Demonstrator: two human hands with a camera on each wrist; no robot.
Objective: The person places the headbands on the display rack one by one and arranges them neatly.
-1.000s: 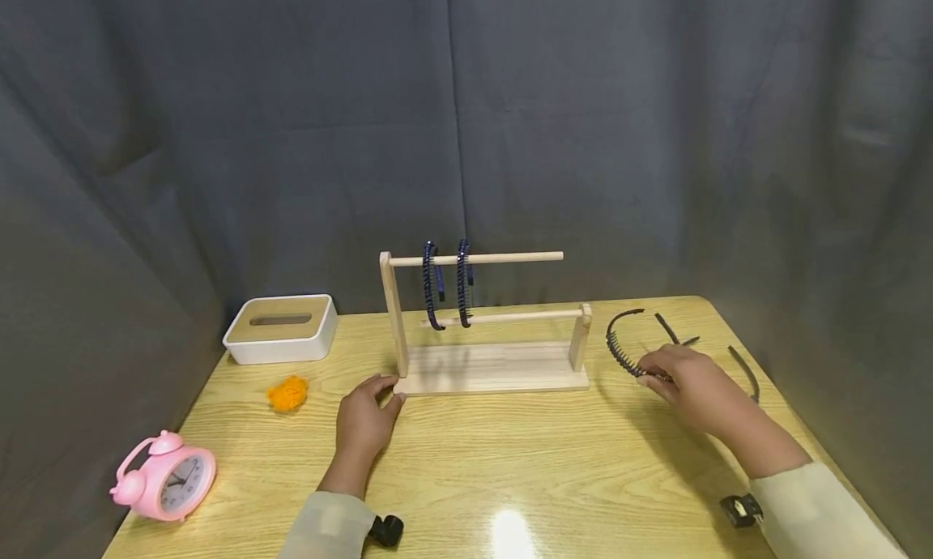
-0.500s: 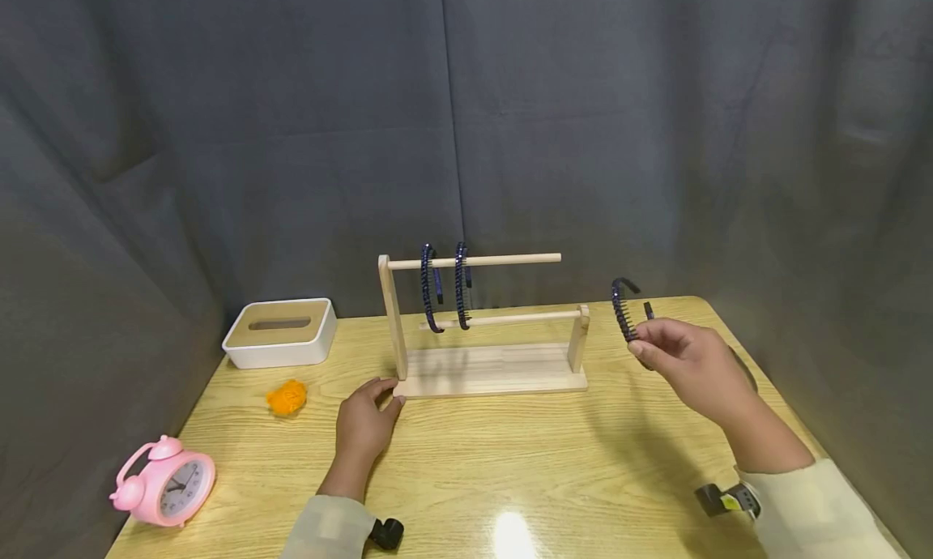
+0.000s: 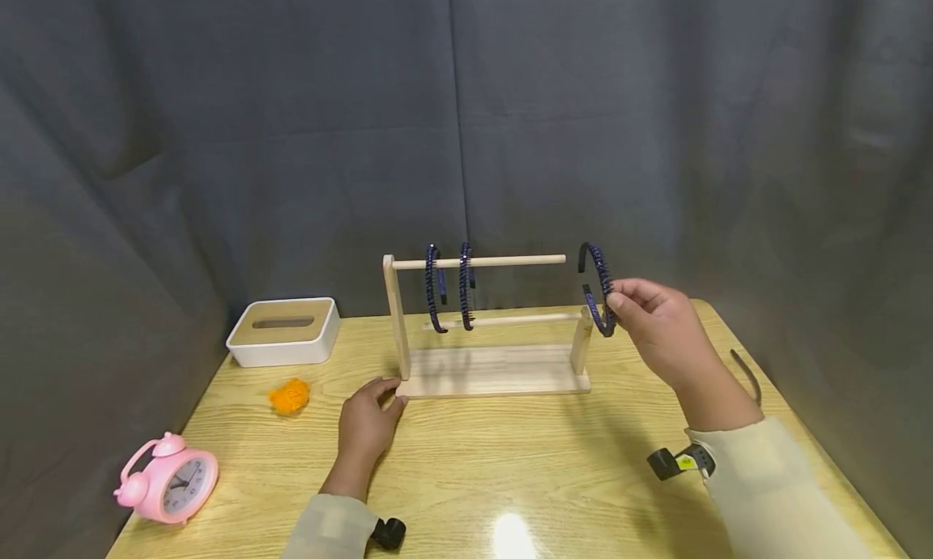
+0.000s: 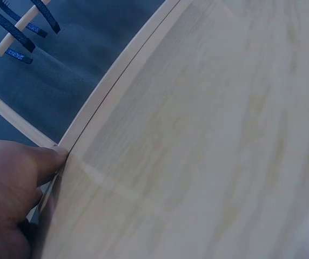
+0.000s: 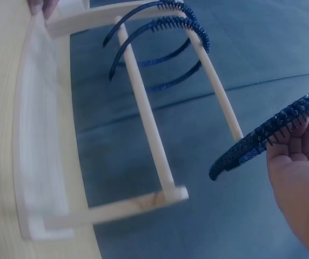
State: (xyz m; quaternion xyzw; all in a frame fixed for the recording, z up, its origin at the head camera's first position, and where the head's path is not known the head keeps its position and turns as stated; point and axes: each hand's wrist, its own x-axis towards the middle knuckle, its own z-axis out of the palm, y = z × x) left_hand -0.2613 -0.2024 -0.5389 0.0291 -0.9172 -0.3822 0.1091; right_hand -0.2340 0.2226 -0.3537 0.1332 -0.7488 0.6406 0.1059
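My right hand pinches a dark blue toothed headband between thumb and fingers. It holds the headband raised just beyond the free right end of the upper bar of a wooden rack. Seen from the right wrist, the headband tilts, its curve near the bar's tip. Two similar headbands hang around the upper bar, toward the left post. At the rack's front left corner, my left hand grips the base. The left wrist view shows its thumb on the base edge.
A dark curved strip lies at the table's right edge, partly behind my right arm. On the left are a white tissue box with a wooden lid, an orange fluffy ball and a pink alarm clock. Grey curtains hang behind.
My right hand has lifted the headband off the table and carried it left and up to the rack's upper bar end, turning it. The left hand stays at the rack's corner.
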